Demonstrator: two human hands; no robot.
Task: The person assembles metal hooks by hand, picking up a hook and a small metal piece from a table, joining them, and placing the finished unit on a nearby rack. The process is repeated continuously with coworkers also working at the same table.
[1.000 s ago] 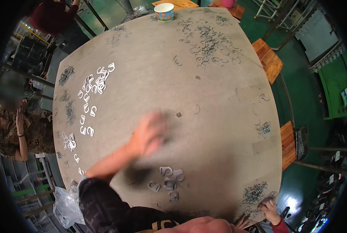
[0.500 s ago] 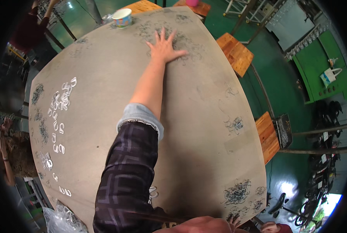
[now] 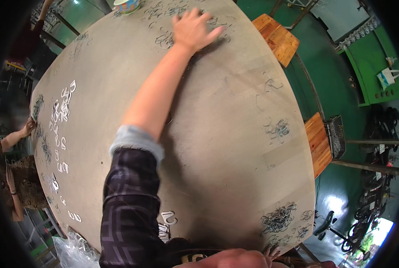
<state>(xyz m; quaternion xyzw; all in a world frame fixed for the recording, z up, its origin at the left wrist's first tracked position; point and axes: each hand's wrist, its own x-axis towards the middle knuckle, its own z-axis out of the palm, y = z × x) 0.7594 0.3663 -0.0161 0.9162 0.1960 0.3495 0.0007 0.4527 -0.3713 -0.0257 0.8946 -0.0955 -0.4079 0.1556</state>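
My left hand (image 3: 192,31) reaches over the far part of the table, palm down, with its thumb stretched out to the right and its fingers a little bent. It is open, over a scatter of small dark bent-wire pieces (image 3: 164,39), and some of them lie under or beside the fingers. Whether the fingertips press on any piece is hard to see. A patterned paper tub (image 3: 127,6) stands at the far edge, left of the hand. Silvery loop-shaped metal pieces (image 3: 166,230) lie partly hidden behind my sleeve. My right hand is not in view.
The big brown table (image 3: 217,147) carries a dark wire pile (image 3: 277,218) at the near right and silvery loops (image 3: 58,147) along the left. A clear plastic bag (image 3: 74,250) sits at the near left. Wooden stools (image 3: 277,40) line the right. Another person's hand (image 3: 29,126) touches the left edge.
My left hand has gone from widely spread fingers to slightly bent ones, still over the wire pieces. The view has shifted. A co-worker's hand has come to the table's left edge.
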